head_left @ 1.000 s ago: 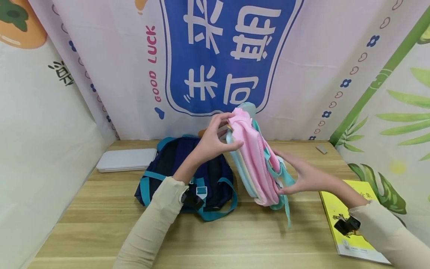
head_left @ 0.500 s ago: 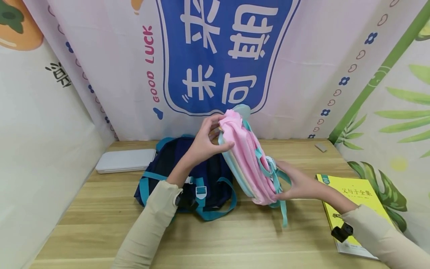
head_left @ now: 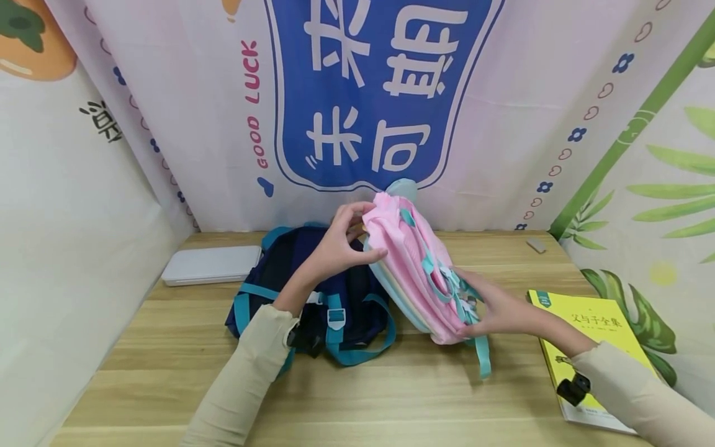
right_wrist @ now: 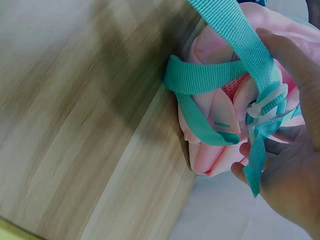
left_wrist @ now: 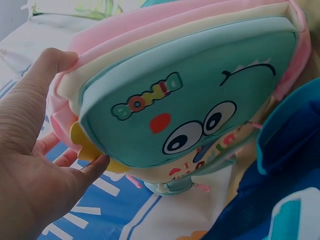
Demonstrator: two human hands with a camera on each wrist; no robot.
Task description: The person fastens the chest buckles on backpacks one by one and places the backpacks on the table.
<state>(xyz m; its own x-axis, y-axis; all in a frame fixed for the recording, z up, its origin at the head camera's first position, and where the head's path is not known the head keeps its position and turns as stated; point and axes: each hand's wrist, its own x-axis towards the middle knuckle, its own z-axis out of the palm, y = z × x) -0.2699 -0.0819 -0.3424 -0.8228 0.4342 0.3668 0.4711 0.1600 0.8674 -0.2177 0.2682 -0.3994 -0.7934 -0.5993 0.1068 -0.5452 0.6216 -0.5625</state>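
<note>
A small pink backpack [head_left: 404, 267] stands tilted on its side near the middle of the wooden table. My left hand [head_left: 337, 242] grips its upper end, thumb on the pink side and fingers behind. The left wrist view shows the mint front panel [left_wrist: 200, 85] with cartoon eyes and raised letters. On the strap side, my right hand [head_left: 497, 310] holds the lower part, thumb against the pink edge. Turquoise straps [right_wrist: 205, 77] and a white buckle [right_wrist: 267, 102] lie by that hand in the right wrist view. Some right fingertips are hidden behind the straps.
A navy backpack [head_left: 296, 261] with teal straps lies just left of the pink one. Behind it sits a white flat case [head_left: 206, 267]. A yellow book [head_left: 603, 323] lies under my right forearm, and a small grey block [head_left: 536, 246] rests at the back right.
The pink backpack has leaned further over and its top has come lower and left, turning more of its strap side upward. Both hands stay on it, and the right has shifted slightly lower.
</note>
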